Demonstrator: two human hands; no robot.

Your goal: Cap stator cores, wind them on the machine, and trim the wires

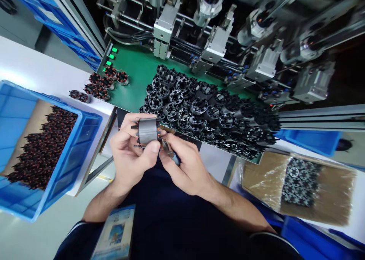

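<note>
Curling round metal core (148,130), L hand (131,153) has snug grip; R hand (186,163), angled inward, pinches sm. tool (172,154).

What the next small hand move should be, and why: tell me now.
Probably ease the small, grey-handled silver metal tool closer to the dark grey, ring-shaped metal core: the right hand holds the tool with its tip beside the core's end, while the left hand grips the core.
</note>
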